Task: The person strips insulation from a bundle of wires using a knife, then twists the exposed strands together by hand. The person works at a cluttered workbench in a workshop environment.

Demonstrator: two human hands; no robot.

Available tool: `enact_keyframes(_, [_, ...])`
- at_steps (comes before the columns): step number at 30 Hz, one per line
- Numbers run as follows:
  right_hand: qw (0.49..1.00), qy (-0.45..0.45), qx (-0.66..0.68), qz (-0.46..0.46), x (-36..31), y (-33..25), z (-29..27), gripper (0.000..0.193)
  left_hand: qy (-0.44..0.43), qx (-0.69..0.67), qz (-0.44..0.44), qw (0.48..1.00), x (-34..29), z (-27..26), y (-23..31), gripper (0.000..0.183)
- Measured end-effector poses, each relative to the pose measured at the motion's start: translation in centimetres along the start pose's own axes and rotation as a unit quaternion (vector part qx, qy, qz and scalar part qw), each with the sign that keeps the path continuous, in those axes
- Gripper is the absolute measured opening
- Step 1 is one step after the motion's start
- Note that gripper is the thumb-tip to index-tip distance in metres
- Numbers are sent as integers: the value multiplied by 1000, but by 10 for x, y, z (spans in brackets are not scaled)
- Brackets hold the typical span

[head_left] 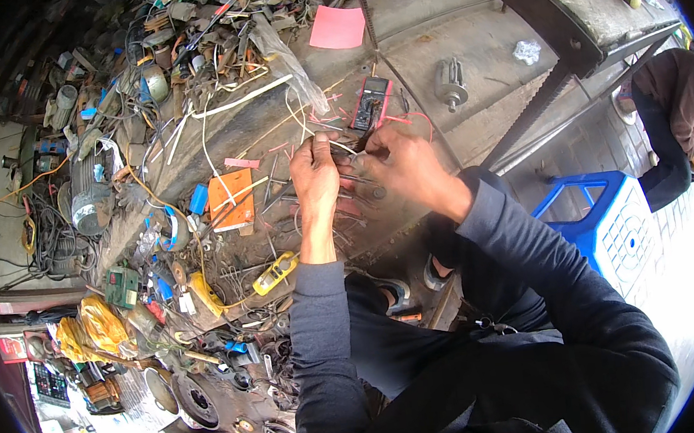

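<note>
My left hand is closed, its thumb and fingertips pressed together at the near end of a thin white cord-like strip. Just to its right, my right hand pinches at the same strip, the fingers slightly blurred. The strip's other end loops up beyond my left hand. Small dark parts lie under and between my hands, too hidden to make out. Right behind my right hand lies a red and black multimeter with red leads. An orange pad lies left of my left hand.
Heaped motors, wires and scrap fill the left side. A yellow clamp meter lies near my left sleeve. At the back are a pink sheet and a motor rotor. A blue stool and another person are at the right.
</note>
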State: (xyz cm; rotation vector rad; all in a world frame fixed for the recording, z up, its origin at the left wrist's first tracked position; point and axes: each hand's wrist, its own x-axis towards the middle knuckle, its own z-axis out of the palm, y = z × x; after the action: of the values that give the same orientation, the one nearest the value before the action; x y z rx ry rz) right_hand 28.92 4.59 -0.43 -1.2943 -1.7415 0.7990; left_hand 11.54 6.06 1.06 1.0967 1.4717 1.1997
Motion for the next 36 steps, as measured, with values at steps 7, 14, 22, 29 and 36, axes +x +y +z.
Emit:
enact_keyframes(7, [975,-8,208,81,-8,-3,30,29,37,55,43,997,4,-3,-6,32])
enact_keyframes(14, [991,-11,40,-130,-1,-3,13,17,23,77,37,996,1,-11,-8,31])
enact_keyframes(22, [979,-27,-35,-197,5,7,15,13,16,248,94,964,0,-14,-14,28])
enact_keyframes(29, [989,-109,-38,-91,19,8,22,15,21,378,138,915,-4,-14,-12,26])
enact_keyframes(36, [978,-141,-84,-129,41,15,36,25,20,414,179,892,-10,-22,-9,22])
